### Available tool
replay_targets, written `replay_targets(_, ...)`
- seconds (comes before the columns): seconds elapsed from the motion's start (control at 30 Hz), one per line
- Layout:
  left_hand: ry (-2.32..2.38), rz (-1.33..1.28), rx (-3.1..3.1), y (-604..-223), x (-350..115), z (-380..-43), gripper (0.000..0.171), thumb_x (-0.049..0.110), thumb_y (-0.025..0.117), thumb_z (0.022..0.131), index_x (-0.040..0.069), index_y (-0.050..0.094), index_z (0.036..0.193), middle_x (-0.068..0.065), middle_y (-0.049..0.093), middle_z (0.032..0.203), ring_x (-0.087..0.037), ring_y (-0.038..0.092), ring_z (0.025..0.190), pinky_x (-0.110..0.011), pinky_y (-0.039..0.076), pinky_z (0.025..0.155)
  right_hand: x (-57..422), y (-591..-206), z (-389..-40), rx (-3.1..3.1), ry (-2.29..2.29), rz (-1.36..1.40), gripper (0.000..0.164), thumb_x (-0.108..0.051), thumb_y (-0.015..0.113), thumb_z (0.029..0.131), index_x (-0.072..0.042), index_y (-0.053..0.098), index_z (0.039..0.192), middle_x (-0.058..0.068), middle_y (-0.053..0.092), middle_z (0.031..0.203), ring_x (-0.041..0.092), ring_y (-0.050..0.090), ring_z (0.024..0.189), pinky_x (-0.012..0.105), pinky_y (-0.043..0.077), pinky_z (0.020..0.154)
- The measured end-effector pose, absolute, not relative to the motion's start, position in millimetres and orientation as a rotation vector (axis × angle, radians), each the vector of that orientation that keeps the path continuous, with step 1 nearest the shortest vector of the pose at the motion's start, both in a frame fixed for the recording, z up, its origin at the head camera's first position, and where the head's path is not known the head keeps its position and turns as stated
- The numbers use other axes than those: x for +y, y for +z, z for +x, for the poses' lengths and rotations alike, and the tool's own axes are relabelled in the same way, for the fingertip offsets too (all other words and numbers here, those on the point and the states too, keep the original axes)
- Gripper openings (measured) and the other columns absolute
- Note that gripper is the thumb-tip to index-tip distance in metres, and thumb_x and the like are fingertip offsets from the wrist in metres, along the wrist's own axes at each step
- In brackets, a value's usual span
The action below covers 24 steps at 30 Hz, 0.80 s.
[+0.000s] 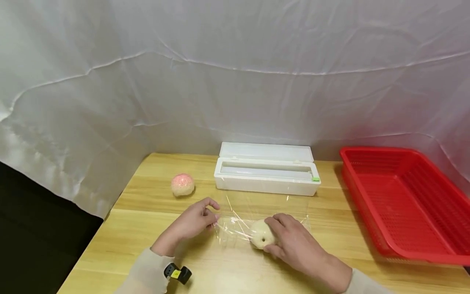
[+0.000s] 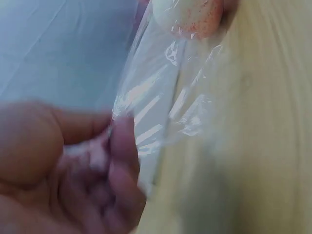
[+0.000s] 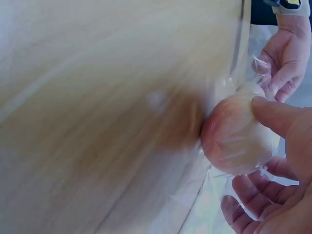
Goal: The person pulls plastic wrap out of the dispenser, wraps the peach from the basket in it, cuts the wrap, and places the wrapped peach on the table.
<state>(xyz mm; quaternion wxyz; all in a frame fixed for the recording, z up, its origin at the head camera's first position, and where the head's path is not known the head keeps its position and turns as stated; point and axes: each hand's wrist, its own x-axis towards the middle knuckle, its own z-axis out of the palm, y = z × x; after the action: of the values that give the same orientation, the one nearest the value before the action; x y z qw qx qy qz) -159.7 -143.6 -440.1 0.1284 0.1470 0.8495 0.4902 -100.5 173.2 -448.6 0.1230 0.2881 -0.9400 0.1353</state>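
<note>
My right hand (image 1: pixel 299 245) grips a pale peach (image 1: pixel 260 233), which has a small dark hole on the side facing the head camera. Its blushed red side shows in the right wrist view, where the thumb and fingers hold the peach (image 3: pixel 236 134) through clear film. Left of it, my left hand (image 1: pixel 191 222) pinches an edge of the plastic wrap (image 1: pixel 232 223) between thumb and index finger. The wrap (image 2: pixel 161 105) stretches in creases from those fingertips to the peach in the left wrist view. Part of the peach is hidden behind the right fingers.
A white cling film box (image 1: pixel 269 185) stands behind the hands, lid up, roll inside. Another pink-topped peach (image 1: pixel 182 184) sits at the back left of the wooden table (image 1: pixel 147 228). To the right is a red plastic basket (image 1: pixel 361 216). Grey cloth (image 1: pixel 235 106) hangs behind.
</note>
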Motion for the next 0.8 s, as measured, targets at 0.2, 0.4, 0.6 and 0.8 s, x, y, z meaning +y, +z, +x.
replay_targets(0.2,1.011,0.993,3.190,-418,-100,-135,0.018,0.009,0.075,0.095,0.010,0.073,0.113,0.000,0.074,0.103,-0.016,0.067,0.094,-0.031,0.058,0.083,176,-446,-103,-2.838,0.457,0.770,0.064,-0.040,0.091,0.082,-0.010,0.066,0.133,0.003,0.065,0.122,0.021,0.066,0.110,0.044,0.058,0.097)
replay_targets(0.4,0.492,1.690,3.058,-435,-57,-119,0.052,0.036,0.089,0.085,0.015,0.067,0.126,0.003,0.067,0.125,-0.015,0.061,0.121,-0.030,0.047,0.113,178,-446,-107,-2.839,0.466,0.790,0.063,-0.040,0.090,0.083,-0.009,0.066,0.132,0.002,0.066,0.122,0.021,0.067,0.110,0.044,0.059,0.095)
replay_targets(0.6,0.380,1.600,3.105,-454,-50,-127,0.071,0.049,0.090,0.077,0.013,0.063,0.132,0.002,0.067,0.125,-0.016,0.065,0.118,-0.032,0.052,0.108,181,-446,-113,-2.863,0.546,0.811,0.057,-0.038,0.090,0.083,-0.014,0.068,0.130,-0.005,0.064,0.118,0.013,0.063,0.101,0.038,0.057,0.085)
replay_targets(0.8,0.440,1.414,3.011,-455,-55,-138,0.062,0.042,0.085,0.088,0.013,0.062,0.138,0.003,0.072,0.128,-0.012,0.070,0.112,-0.031,0.057,0.099,186,-449,-125,-2.925,0.842,0.771,0.057,-0.051,0.083,0.088,-0.020,0.068,0.133,-0.011,0.062,0.119,0.007,0.061,0.102,0.031,0.056,0.084)
